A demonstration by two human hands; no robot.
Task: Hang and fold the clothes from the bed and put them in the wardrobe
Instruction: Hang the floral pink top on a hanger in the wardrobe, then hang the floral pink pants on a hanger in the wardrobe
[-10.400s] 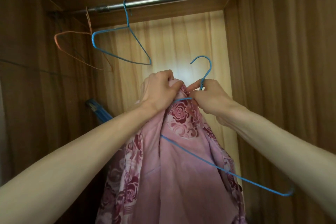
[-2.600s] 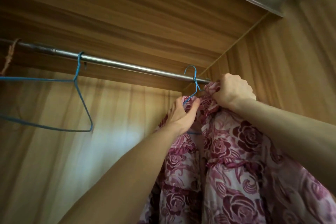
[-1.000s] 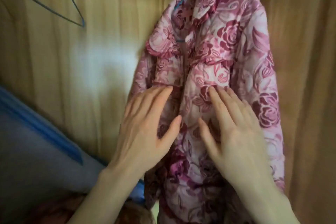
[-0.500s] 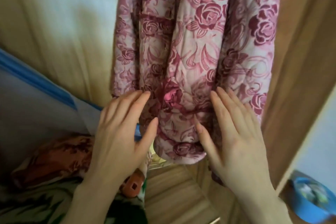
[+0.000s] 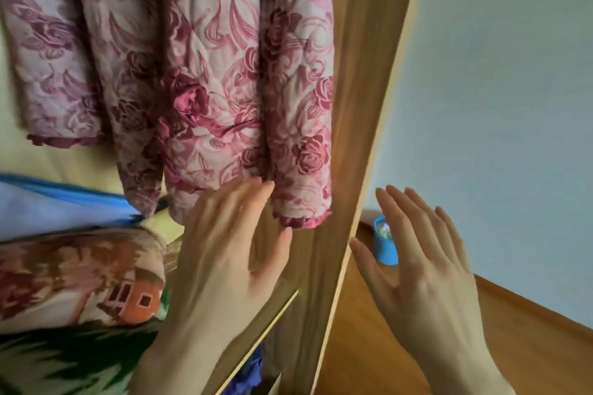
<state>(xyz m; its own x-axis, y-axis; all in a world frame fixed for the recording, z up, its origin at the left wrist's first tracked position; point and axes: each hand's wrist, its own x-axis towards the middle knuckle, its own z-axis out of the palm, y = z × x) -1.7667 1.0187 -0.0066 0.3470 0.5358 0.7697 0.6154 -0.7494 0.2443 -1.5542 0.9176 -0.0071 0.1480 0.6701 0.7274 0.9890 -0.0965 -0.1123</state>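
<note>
Quilted rose-print jacket [image 5: 205, 74] hangs inside the wardrobe, its long axis running straight down, with the hem and both cuffs ending just above your hands. Your left hand [image 5: 224, 253] is the nearer one — its fingers are straight and spread, the tips touching or just short of the lower edge of the jacket's right-hand sleeve; motion blur keeps you from telling which. Your right hand [image 5: 420, 269] is also flat and spread, holding nothing, and it sits outside the wardrobe, on the far side of the wooden side panel [image 5: 362, 138] from the jacket. So the garment lies up and to the left of both hands, and only the left has a clear line to it.

By the look of it this piece is hung; the next reach probably turns away toward the bed, which is not in view.

Much is cut off. The collar, the hanger and the rail are above the frame's top edge, so you cannot check how the jacket sits on its hook. Below it, a folded patterned blanket [image 5: 80, 282] and a blue cloth [image 5: 48, 202] fill the shelf — their full extent is hidden. A small blue container [image 5: 383, 250] on the floor is partly covered by your right hand, its contents too blurred to name.
</note>
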